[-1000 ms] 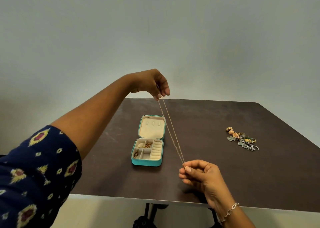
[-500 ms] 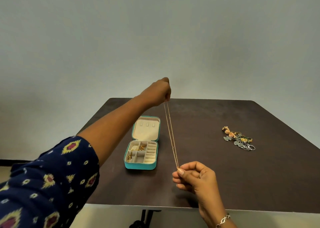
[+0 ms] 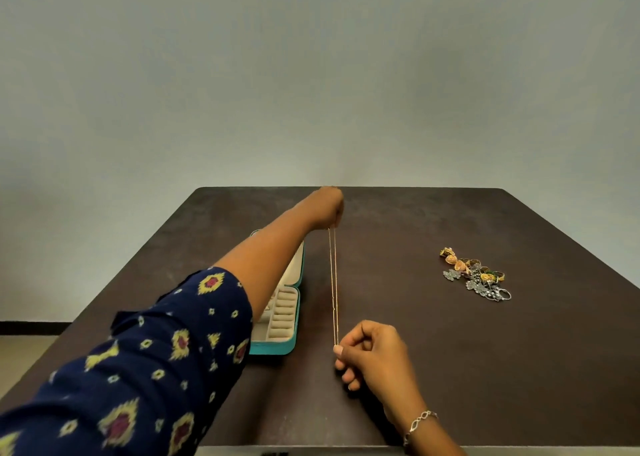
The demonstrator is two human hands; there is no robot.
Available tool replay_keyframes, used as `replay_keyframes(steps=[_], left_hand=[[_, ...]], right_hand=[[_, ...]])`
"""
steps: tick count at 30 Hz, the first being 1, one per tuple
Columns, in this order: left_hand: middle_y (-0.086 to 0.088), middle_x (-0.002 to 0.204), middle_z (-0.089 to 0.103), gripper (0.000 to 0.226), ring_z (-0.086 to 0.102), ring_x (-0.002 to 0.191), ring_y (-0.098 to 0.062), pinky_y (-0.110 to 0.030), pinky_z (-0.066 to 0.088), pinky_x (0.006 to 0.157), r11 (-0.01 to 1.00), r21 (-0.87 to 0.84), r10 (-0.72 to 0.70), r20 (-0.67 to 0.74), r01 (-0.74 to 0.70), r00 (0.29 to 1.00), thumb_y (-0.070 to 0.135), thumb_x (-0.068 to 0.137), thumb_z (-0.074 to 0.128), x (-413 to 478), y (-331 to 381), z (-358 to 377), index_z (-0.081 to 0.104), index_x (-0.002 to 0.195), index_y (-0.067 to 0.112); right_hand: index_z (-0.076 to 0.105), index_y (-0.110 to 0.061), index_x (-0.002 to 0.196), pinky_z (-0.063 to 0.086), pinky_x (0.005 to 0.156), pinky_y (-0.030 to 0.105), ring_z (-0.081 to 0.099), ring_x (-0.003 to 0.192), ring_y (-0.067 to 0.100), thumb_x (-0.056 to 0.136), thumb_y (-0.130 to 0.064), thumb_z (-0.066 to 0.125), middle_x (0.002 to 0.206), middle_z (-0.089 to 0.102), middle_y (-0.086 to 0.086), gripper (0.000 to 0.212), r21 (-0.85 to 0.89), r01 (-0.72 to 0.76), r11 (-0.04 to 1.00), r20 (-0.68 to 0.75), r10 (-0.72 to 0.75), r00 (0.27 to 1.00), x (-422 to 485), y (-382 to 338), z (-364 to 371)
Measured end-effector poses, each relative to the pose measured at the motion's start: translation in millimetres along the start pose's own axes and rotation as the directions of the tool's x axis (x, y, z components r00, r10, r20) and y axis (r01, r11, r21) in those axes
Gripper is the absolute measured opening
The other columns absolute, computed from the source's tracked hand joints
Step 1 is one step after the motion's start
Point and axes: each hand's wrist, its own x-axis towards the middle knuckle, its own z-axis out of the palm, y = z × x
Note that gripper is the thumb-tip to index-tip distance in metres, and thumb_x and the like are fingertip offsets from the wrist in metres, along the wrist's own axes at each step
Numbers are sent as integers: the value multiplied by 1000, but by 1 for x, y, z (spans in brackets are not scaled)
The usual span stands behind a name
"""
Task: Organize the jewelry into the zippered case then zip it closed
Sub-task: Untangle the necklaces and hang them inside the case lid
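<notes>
A thin gold chain necklace (image 3: 333, 282) is stretched taut in a doubled line between my two hands. My left hand (image 3: 327, 207) pinches its far end, reaching out over the table. My right hand (image 3: 372, 351) pinches the near end close to the table's front. A teal zippered case (image 3: 282, 346) lies open just left of the chain, its cream lid up and its ring rolls showing; my left forearm hides most of it. A pile of loose jewelry (image 3: 476, 275), gold and silver pieces, lies at the right of the table.
The dark brown table (image 3: 450, 369) has its front edge just below my right wrist, which wears a silver bracelet (image 3: 419, 421). A plain grey wall stands behind the table. Floor shows at the far left.
My left hand has moved lower and farther out over the table, and my left arm now covers much of the case. The chain stays taut between both hands.
</notes>
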Motion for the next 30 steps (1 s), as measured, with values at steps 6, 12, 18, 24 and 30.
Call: replay_keyframes(steps=[6, 12, 18, 24, 30], left_hand=[[-20, 84, 70, 24, 67, 78, -30, -33, 52, 71, 999, -12, -31, 122, 33, 992, -18, 68, 54, 20, 0, 27, 70, 77, -3], [-18, 83, 70, 24, 65, 74, -28, -29, 46, 66, 998, -5, -54, 193, 56, 980, -17, 68, 55, 26, -6, 42, 71, 77, -1], [-13, 74, 64, 26, 65, 76, -31, -40, 55, 77, 998, 58, -44, 207, 32, 977, -17, 65, 55, 32, -15, 55, 62, 58, 7], [-19, 80, 63, 16, 64, 83, -36, -41, 53, 78, 998, 58, -27, 200, 16, 979, -13, 69, 51, 33, -13, 60, 62, 66, -1], [-21, 91, 68, 14, 64, 86, -35, -40, 53, 80, 998, 63, -25, 184, 13, 983, -11, 71, 57, 33, -15, 63, 66, 80, -5]], right_hand=[[53, -6, 66, 42, 38, 22, 51, 37, 15, 81, 4, 58, 52, 59, 9, 19, -97, -85, 992, 94, 94, 991, 16, -1, -2], [52, -7, 67, 42, 36, 22, 52, 36, 16, 81, 2, 59, 51, 59, 9, 18, -132, -84, 988, 144, 103, 984, 22, -2, -4], [53, -5, 67, 39, 34, 21, 52, 35, 16, 80, 4, 59, 49, 58, 9, 17, -99, -86, 991, 174, 102, 979, 24, -1, -7], [52, -6, 68, 38, 32, 20, 52, 34, 14, 79, 5, 59, 50, 58, 9, 17, -88, -77, 993, 225, 95, 970, 24, -1, -10], [52, -7, 67, 38, 32, 19, 52, 34, 14, 80, 3, 61, 49, 58, 8, 18, -89, -72, 993, 222, 90, 971, 24, 0, -10]])
